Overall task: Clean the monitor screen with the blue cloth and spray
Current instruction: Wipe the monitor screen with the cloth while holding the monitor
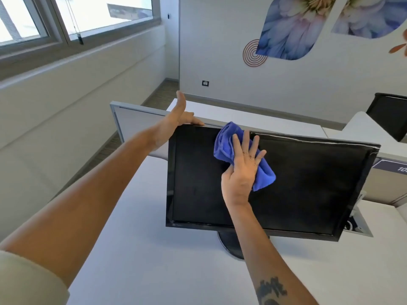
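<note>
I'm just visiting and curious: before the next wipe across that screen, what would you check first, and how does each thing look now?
1. Blue cloth flat on the monitor screen: ok.
2. Right hand pressing the cloth with straight fingers: ok.
3. Left hand steadying the monitor's top corner: ok.
4. Monitor stand seated on the desk: ok.
5. Spray within reach: cannot tell, none in view.
6. Screen damp enough: cannot tell.

Desk (pixel 171 271): white — the landmark
Window (pixel 72 16): upper left of desk, bright daylight
Wall (pixel 220 51): beyond desk — flower prints (pixel 288 25)
</note>
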A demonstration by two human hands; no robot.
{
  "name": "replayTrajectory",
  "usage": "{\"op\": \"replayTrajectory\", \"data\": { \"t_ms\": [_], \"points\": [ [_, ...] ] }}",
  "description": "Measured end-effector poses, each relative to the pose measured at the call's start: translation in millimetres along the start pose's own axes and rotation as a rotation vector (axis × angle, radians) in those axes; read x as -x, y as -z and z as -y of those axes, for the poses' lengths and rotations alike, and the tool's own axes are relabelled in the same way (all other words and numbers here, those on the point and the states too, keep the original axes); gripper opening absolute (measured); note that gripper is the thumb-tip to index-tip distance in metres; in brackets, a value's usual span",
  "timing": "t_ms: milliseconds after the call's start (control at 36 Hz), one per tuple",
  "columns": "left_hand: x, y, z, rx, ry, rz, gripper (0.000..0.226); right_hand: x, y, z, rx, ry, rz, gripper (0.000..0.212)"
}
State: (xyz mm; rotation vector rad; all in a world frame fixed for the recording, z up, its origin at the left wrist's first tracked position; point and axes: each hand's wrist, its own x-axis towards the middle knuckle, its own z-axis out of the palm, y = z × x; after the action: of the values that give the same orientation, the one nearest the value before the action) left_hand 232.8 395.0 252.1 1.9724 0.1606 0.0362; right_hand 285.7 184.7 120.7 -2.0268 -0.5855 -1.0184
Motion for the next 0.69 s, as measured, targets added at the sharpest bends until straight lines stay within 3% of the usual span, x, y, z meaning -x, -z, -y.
{"op": "replayTrajectory", "data": {
  "t_ms": [139,306,556,694],
  "points": [
    [3,0,-4,0.036,0.01,-0.015,0.114,3,-20,26,-0.02,0.063,0.027,0.059],
    [5,1,-12,0.075,0.05,0.006,0.114,10,-45,54,-0.084,0.404,0.325,0.075],
    [-2,5,-10,0.07,0.049,-0.048,0.094,17,-41,53,-0.014,0.456,0.411,0.078],
    [-1,4,-13,0.054,0.045,-0.043,0.116,61,-23,36,0.06,0.529,0.533,0.068]
  ]
}}
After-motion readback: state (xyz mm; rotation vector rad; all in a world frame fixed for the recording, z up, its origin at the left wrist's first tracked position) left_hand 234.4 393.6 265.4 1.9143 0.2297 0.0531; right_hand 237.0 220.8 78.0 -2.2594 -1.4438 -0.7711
